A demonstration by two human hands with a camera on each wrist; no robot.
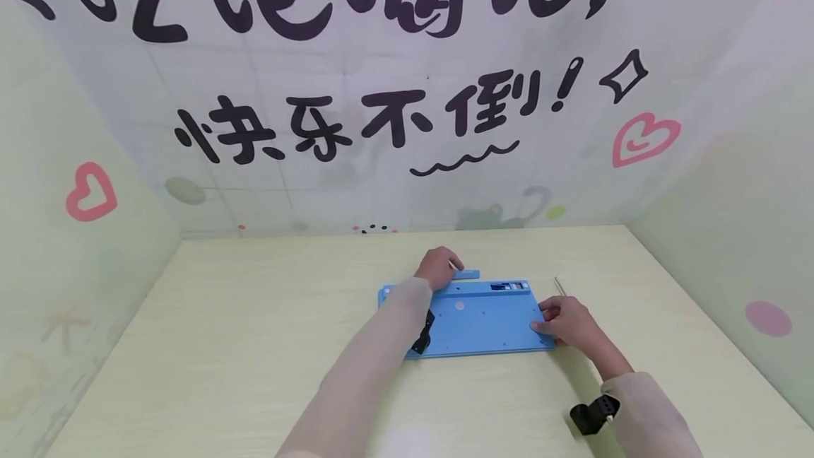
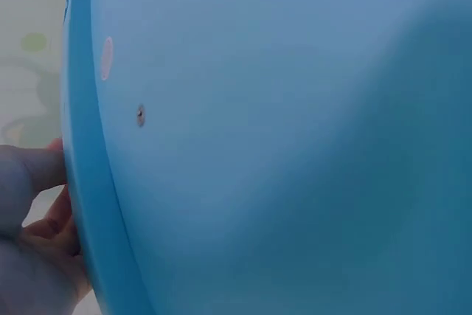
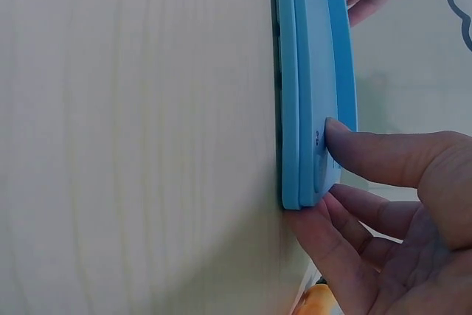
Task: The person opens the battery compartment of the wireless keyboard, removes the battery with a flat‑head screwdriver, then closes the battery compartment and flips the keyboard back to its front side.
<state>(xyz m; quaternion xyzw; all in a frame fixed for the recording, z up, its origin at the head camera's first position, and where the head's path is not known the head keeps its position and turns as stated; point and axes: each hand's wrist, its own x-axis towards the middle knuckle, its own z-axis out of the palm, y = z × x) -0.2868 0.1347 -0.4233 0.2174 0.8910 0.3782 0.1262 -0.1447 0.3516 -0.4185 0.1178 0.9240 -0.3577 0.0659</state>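
Observation:
A light-blue keyboard lies face down, its underside up and a battery compartment uncovered at the far right. My right hand grips its right end, thumb on the underside and fingers at the edge below; the right wrist view shows this pinch closely. Reaching across the left part, my left hand has bent fingers just beyond the far edge. They are beside a narrow blue strip that looks like the battery cover. In the left wrist view, the keyboard's raised edge hides the left fingertips.
A thin silvery rod sticks out behind my right hand. Something orange shows at the bottom of the right wrist view. The pale wooden table meets printed walls at the back and both sides.

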